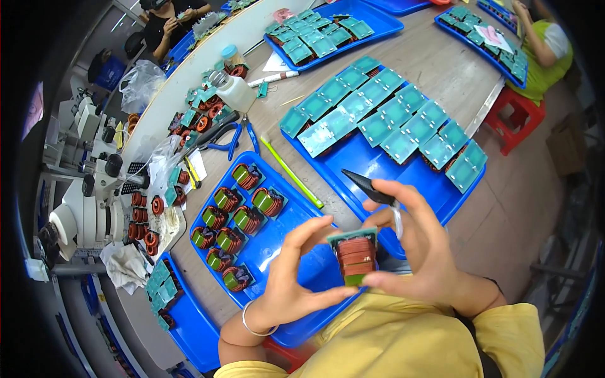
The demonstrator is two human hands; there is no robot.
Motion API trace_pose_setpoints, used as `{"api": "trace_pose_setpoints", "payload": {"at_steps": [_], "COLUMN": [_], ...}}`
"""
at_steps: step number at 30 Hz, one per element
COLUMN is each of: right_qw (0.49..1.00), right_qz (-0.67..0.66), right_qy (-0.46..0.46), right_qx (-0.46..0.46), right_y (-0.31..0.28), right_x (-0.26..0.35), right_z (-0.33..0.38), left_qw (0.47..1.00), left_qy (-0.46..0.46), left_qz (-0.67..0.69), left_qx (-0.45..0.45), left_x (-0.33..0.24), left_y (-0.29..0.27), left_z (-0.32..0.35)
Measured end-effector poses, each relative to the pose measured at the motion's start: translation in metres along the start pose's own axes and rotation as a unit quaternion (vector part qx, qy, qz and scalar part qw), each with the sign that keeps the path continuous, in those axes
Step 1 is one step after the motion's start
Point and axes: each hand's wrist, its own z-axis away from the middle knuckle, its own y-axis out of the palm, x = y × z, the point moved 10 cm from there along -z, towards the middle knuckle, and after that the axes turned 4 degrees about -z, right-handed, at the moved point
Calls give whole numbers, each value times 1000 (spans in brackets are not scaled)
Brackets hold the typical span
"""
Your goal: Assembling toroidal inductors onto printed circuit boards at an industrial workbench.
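Note:
In front of my chest is a copper-wound coil [356,257] with a green core and a small green circuit board on its upper end. My left hand [293,277] grips it from the left, its thumb at the lower end and its forefinger by the board. From the right, my right hand [416,246] pinches the same coil with its thumb low on it. A black, pointed tool [367,186] is also held in the right fingers, its tip pointing up and left; its exact kind is unclear. Below lies a blue tray [277,236] with several similar coils [268,201] standing on its left part.
A larger blue tray [441,211] beyond holds rows of board-topped coils [403,120]. Blue-handled pliers [227,142], a green stick [293,173] and a white bottle [236,93] lie leftward. A microscope [94,195] stands far left. Other people [170,25] sit at the far side.

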Motion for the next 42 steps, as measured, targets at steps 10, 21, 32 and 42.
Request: {"api": "trace_pose_setpoints", "payload": {"at_steps": [10,21,32,42], "right_qw": [956,996,984,975], "right_qz": [-216,9,40,78], "right_qy": [197,49,-25,-34], "right_qx": [-28,-70,-174,-203], "right_y": [18,-30,-81,-99], "right_x": [-55,-23,-2,4], "right_z": [6,8,22,24], "left_qw": [842,811,783,756], "left_qy": [145,-77,-168,-172], "left_qz": [-516,-552,-557,-595], "left_qx": [-68,-176,-220,-212], "left_x": [-48,3,29,32], "left_y": [15,-65,-88,-90], "left_z": [11,73,101,101]}}
